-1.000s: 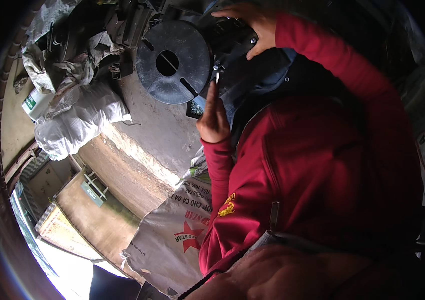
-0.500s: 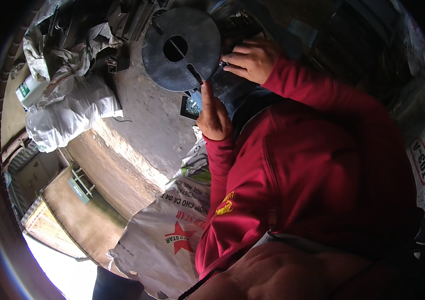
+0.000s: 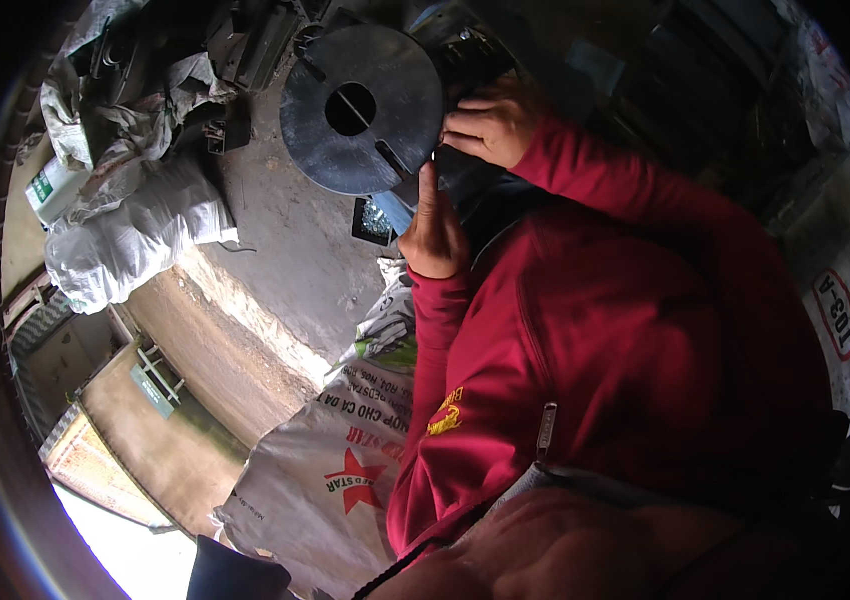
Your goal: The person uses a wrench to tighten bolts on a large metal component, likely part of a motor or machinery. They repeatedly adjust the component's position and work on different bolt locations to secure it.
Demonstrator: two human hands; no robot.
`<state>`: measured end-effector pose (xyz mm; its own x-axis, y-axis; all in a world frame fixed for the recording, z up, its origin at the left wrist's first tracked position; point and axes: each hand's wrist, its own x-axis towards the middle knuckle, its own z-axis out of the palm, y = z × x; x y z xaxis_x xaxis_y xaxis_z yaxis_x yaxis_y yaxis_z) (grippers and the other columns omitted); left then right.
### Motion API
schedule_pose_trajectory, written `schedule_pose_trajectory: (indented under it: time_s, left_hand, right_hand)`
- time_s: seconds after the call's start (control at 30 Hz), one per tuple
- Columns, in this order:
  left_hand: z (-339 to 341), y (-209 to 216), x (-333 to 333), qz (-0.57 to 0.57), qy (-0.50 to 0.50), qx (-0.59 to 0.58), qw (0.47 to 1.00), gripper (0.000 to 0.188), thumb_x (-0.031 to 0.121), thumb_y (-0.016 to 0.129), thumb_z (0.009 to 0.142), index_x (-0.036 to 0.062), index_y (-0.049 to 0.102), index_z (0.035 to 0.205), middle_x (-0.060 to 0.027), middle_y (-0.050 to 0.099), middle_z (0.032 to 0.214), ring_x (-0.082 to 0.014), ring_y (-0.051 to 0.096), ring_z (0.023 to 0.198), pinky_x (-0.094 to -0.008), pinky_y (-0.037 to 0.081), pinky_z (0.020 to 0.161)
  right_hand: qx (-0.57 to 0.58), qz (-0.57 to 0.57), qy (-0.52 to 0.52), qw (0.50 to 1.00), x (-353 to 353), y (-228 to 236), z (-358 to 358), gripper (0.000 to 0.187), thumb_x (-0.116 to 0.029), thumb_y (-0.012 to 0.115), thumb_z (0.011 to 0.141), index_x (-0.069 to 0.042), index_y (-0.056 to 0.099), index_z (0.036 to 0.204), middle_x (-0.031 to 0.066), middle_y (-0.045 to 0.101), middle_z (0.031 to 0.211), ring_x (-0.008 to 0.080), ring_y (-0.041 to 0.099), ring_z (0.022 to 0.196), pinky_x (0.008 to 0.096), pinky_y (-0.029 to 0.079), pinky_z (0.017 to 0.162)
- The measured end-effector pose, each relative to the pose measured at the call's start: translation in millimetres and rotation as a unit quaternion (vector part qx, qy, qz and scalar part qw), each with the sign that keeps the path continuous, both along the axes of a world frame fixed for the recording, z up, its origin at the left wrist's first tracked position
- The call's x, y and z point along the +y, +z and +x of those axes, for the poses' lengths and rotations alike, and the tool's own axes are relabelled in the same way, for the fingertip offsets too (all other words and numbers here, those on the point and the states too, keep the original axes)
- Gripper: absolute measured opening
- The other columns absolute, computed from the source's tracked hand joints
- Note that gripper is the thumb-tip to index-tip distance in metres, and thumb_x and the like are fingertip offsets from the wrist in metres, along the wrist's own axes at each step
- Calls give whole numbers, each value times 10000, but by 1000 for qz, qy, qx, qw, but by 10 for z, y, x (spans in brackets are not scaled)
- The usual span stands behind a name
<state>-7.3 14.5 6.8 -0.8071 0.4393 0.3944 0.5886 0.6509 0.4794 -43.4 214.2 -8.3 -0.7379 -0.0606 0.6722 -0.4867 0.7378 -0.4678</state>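
Observation:
A dark grey round disc [image 3: 310, 135] with a central hole and narrow slots faces up in front of me. At its lower right rim is my left hand [image 3: 435, 235], one finger stretched upward and the others curled. A tiny bright spot shows at that fingertip, too small to name. My right hand [image 3: 495, 125] is beside the disc's right edge, fingers bent and pressed together, pointing left toward the left fingertip. Whatever the hands pinch between them is hidden or too small to make out. Below the disc, partly covered, is a dark tray [image 3: 373, 222] of small shiny pieces.
White plastic sacks [image 3: 145, 230] and a white container [image 3: 55, 188] lie at the left. A large printed sack [image 3: 315, 480] is near my left arm, another sack [image 3: 835, 320] at the far right. Dark metal parts [image 3: 255, 45] stand at the back on the grey floor [image 3: 280, 240].
My left finger has moved from the disc's slot rightward to its rim, nearer my right hand. The disc sits slightly lower in view, and more of the tray shows.

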Motion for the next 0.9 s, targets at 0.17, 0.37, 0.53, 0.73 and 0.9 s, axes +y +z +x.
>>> schedule_pose_trajectory:
  time_s: [0.17,0.37,0.53,0.73,0.9]
  left_hand:
    - [14,40,59,14,29,45,998,490,-39,514,896,47,493,1377,-174,705,862,-121,520,496,-273,438,482]
    - [-23,209,108,89,27,19,995,463,-28,515,916,41,494,1373,-216,682,1053,-117,512,551,-275,446,509]
    - [-76,7,38,-2,50,-14,999,482,1,544,913,107,504,1382,-163,712,984,-101,513,508,-269,446,483]
    - [-33,155,65,79,9,19,997,473,-28,500,911,76,505,1373,-183,680,1088,-121,597,565,-279,469,521]
    - [-37,161,78,67,-9,-9,998,455,41,528,921,65,499,1374,-185,684,1076,-119,560,524,-294,450,496]
  right_hand:
    - [21,-19,-7,1000,-22,9,27,94,-235,722,793,-164,697,850,-11,582,694,178,604,648,331,480,584]
    - [-31,-53,8,998,-4,-131,4,118,-249,724,802,-161,707,878,6,588,675,202,600,589,336,492,553]
    - [-28,-45,16,998,6,-105,-30,124,-245,724,809,-140,699,870,19,615,697,211,613,596,339,498,538]
    - [-22,-39,17,999,22,-144,-3,160,-252,743,792,-137,693,892,20,608,710,205,617,600,334,507,544]
    - [-6,-65,40,997,27,-181,-35,227,-261,748,788,-153,685,977,22,585,703,200,603,582,332,499,529]
